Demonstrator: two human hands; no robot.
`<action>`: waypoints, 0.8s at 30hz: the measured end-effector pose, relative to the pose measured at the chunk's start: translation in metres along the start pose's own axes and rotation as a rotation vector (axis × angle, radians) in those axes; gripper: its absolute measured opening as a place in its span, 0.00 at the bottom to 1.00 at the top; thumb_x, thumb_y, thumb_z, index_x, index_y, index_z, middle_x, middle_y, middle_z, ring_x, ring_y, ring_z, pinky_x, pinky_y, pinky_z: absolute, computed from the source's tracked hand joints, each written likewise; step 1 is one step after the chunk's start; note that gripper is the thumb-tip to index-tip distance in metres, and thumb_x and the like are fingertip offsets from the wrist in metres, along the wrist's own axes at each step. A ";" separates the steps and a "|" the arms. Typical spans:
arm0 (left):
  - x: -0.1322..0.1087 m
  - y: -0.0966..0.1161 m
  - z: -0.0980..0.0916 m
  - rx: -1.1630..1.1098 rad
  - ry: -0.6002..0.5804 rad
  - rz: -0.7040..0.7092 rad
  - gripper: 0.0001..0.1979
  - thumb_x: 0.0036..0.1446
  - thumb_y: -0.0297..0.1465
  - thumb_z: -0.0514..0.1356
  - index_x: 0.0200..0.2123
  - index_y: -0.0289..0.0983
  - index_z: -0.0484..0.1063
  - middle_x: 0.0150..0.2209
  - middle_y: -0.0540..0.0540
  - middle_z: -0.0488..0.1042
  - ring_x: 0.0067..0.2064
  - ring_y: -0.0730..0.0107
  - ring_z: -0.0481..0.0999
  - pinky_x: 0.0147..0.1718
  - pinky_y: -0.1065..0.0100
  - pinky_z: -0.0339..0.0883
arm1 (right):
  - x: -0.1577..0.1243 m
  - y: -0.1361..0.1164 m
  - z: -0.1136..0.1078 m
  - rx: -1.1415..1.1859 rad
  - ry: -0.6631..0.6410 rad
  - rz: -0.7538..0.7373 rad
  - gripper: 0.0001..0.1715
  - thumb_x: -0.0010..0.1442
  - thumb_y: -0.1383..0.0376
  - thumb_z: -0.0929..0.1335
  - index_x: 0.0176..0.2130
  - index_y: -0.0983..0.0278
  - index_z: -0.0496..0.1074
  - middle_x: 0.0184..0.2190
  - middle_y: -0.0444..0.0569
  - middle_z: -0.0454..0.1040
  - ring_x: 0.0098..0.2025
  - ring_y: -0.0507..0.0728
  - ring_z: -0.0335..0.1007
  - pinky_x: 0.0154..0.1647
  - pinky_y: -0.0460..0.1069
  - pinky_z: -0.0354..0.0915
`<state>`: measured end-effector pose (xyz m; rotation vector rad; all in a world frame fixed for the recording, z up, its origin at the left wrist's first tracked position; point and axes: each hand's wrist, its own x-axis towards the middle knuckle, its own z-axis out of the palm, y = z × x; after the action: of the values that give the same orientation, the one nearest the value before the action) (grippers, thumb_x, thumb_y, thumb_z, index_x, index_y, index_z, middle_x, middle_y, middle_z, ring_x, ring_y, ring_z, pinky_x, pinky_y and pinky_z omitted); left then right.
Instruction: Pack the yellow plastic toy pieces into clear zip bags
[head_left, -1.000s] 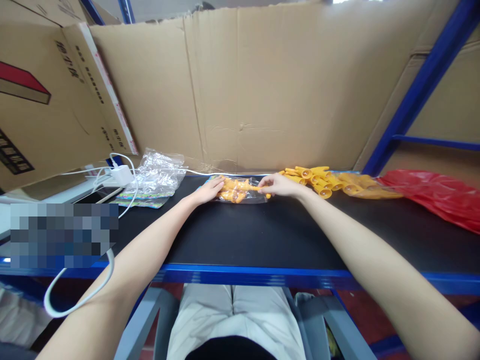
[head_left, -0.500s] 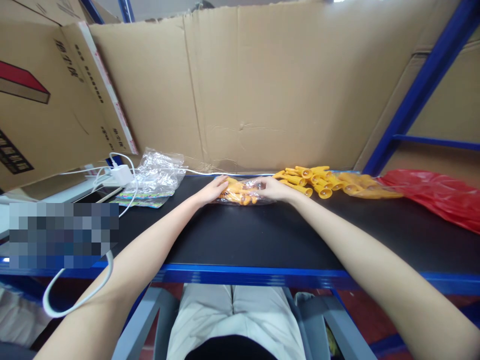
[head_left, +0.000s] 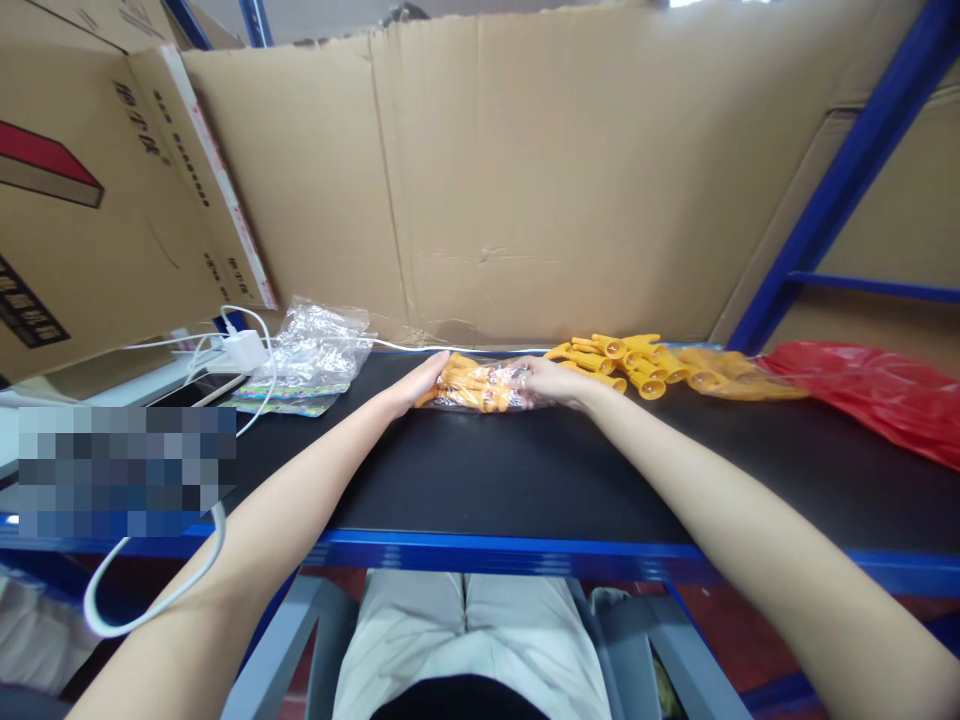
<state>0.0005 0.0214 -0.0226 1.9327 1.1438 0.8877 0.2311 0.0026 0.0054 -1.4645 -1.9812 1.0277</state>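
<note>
Between left grip (head_left: 418,385) and right grip (head_left: 553,382); clear bag (head_left: 478,386)

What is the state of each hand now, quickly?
Left hand: holding the filled clear bag at its left end.
Right hand: at the bag's right end; fingers partly hidden, grip cannot be told.

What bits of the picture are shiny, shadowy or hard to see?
In the head view, white glints sparkle on the clear bag between the left hand and the right hand, and on the plastic pile further left; in the head view, the cardboard wall looks shadier towards its right; in the head view, square blocks hide a patch at lower left.
</note>
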 end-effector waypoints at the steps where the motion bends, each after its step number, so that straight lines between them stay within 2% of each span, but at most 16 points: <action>1: 0.000 0.000 0.000 -0.074 -0.011 -0.020 0.30 0.61 0.47 0.37 0.58 0.37 0.58 0.57 0.44 0.64 0.59 0.60 0.61 0.56 0.59 0.57 | 0.001 0.001 0.001 -0.003 0.017 -0.017 0.17 0.57 0.65 0.65 0.47 0.67 0.64 0.21 0.48 0.71 0.25 0.53 0.68 0.29 0.48 0.67; 5: 0.000 -0.002 -0.003 -0.168 0.018 -0.097 0.32 0.62 0.48 0.36 0.61 0.35 0.51 0.61 0.45 0.57 0.62 0.59 0.55 0.56 0.60 0.57 | 0.006 0.007 0.004 -0.007 0.042 -0.099 0.15 0.55 0.61 0.66 0.42 0.65 0.70 0.26 0.52 0.73 0.30 0.56 0.71 0.31 0.49 0.68; 9: 0.000 -0.002 -0.004 -0.172 0.030 -0.125 0.32 0.62 0.46 0.35 0.62 0.33 0.47 0.62 0.44 0.53 0.62 0.59 0.54 0.57 0.59 0.57 | 0.014 0.012 0.007 0.050 0.010 -0.141 0.13 0.56 0.63 0.66 0.42 0.64 0.70 0.26 0.52 0.73 0.29 0.56 0.70 0.31 0.49 0.68; 14: 0.002 -0.004 -0.005 -0.162 0.039 -0.151 0.34 0.61 0.48 0.34 0.63 0.33 0.46 0.62 0.44 0.54 0.61 0.62 0.58 0.56 0.62 0.58 | 0.019 0.013 0.008 0.208 0.014 -0.159 0.13 0.56 0.67 0.65 0.42 0.68 0.69 0.26 0.52 0.72 0.29 0.53 0.69 0.33 0.48 0.68; 18: 0.005 -0.010 -0.007 -0.180 0.058 -0.160 0.34 0.61 0.50 0.35 0.62 0.35 0.47 0.61 0.44 0.58 0.58 0.62 0.63 0.56 0.62 0.59 | 0.017 0.012 0.010 0.287 -0.010 -0.151 0.12 0.56 0.66 0.66 0.42 0.66 0.68 0.28 0.51 0.72 0.29 0.52 0.69 0.33 0.48 0.67; 21: 0.006 -0.013 -0.007 -0.165 0.074 -0.150 0.31 0.62 0.48 0.36 0.61 0.36 0.50 0.61 0.44 0.57 0.58 0.63 0.63 0.55 0.62 0.59 | 0.013 0.010 0.011 0.229 -0.023 -0.129 0.11 0.56 0.65 0.66 0.41 0.66 0.69 0.25 0.48 0.72 0.26 0.52 0.68 0.30 0.47 0.66; 24: 0.007 -0.015 -0.007 -0.138 0.100 -0.158 0.28 0.62 0.41 0.42 0.62 0.35 0.48 0.62 0.41 0.56 0.58 0.64 0.64 0.54 0.64 0.60 | 0.009 0.007 0.011 0.169 -0.004 -0.074 0.09 0.55 0.66 0.67 0.38 0.67 0.69 0.18 0.45 0.68 0.20 0.50 0.63 0.23 0.44 0.63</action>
<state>-0.0093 0.0343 -0.0296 1.6790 1.2412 0.9598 0.2238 0.0092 -0.0072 -1.2908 -1.8866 1.1361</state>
